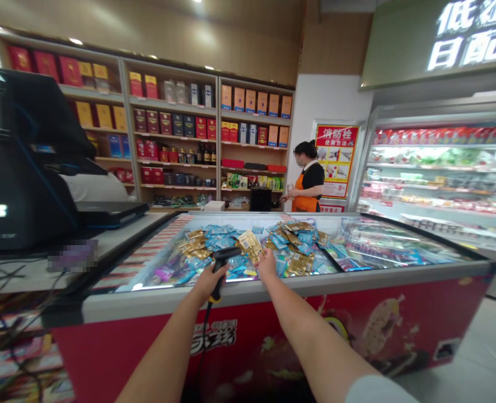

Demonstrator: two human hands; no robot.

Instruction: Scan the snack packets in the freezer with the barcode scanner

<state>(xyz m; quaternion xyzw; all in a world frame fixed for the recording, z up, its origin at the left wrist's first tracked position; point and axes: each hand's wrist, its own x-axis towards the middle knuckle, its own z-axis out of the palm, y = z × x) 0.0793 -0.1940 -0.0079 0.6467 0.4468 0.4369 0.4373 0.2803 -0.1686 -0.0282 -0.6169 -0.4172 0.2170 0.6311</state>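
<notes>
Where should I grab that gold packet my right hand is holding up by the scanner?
Pinch the gold packet at its lower edge, from below, as the right hand does. It is flat and thin, and this leaves its face clear toward the scanner in the left hand.

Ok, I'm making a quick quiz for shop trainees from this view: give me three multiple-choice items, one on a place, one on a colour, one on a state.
1. Where does the pile of small packets lie?
A. on the glass lid of the chest freezer
B. on the wall shelves
C. on the floor

2. What colour is the apron of the person at the back?
A. green
B. orange
C. white

3. What is the left hand doing?
A. hanging empty
B. resting flat on the lid
C. closed on a black handheld scanner

Key: 1 A, the packets are spread on the freezer top; 2 B, the apron shows orange over a dark top; 3 C, the fingers wrap the scanner's handle while the right hand holds up a gold packet.
</notes>
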